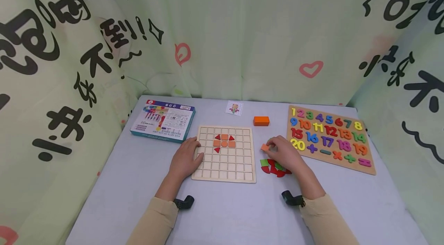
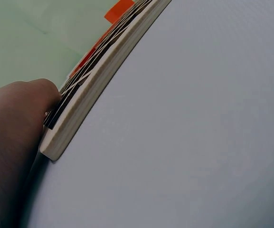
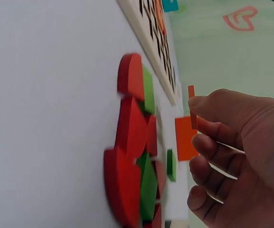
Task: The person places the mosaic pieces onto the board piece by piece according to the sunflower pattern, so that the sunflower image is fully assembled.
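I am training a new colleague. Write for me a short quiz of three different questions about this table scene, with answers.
1. True or false: the left hand rests on the grid board.
2. What does the right hand pinch?
A. a green triangle
B. an orange tile
C. a number piece
3. Fill in: the number puzzle lies to the ___ of the grid board.

Key: 1 true; 2 B; 3 right.
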Motion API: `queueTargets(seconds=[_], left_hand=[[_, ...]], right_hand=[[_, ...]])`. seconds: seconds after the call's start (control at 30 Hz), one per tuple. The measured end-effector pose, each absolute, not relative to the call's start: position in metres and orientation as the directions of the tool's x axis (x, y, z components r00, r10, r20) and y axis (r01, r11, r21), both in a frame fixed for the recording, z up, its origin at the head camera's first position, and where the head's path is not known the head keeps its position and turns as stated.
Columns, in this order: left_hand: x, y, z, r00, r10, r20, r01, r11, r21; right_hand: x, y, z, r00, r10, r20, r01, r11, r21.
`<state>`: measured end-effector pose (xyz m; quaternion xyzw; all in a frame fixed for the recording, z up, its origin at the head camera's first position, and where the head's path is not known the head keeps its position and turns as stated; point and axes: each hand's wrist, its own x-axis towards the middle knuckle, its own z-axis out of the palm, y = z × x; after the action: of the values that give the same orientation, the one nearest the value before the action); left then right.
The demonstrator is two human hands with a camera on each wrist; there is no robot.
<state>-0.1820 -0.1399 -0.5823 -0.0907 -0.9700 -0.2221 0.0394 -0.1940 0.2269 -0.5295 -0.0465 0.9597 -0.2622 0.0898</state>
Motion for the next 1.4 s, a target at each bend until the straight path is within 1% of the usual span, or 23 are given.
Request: queueTargets(seconds=[0.43, 0.67, 0.87, 1.17, 1.4], left_hand=[[-0.185, -0.14, -0.581, -0.981, 0.151, 0.118, 0.187, 0.886, 0.424], [-0.185, -0.14, -0.581, -0.983, 0.142, 0.115, 0.178, 0.885, 0.429], [-0.185, -0.139, -0.582, -0.984, 0.136, 0.112, 0.171, 0.886, 0.431], [-0.181, -0.139, -0.583, -0.986, 0.131, 0.103, 0.164, 0.884, 0.437], [-0.182, -0.14, -0.585, -0.986, 0.133, 0.103, 0.165, 0.883, 0.44]], right_hand=[[-0.2, 0.165, -0.52, -0.948, -0.29, -0.132, -0.174, 0.818, -0.548], [-0.204, 0.134, -0.522, -0.934, -0.328, -0.142, -0.203, 0.814, -0.544], [-0.207, 0.116, -0.526, -0.919, -0.379, -0.111, -0.265, 0.8, -0.538], [-0.21, 0.106, -0.541, -0.912, -0.399, -0.096, -0.293, 0.797, -0.528], [-0.209, 0.1, -0.542, -0.918, -0.378, -0.116, -0.272, 0.817, -0.508]])
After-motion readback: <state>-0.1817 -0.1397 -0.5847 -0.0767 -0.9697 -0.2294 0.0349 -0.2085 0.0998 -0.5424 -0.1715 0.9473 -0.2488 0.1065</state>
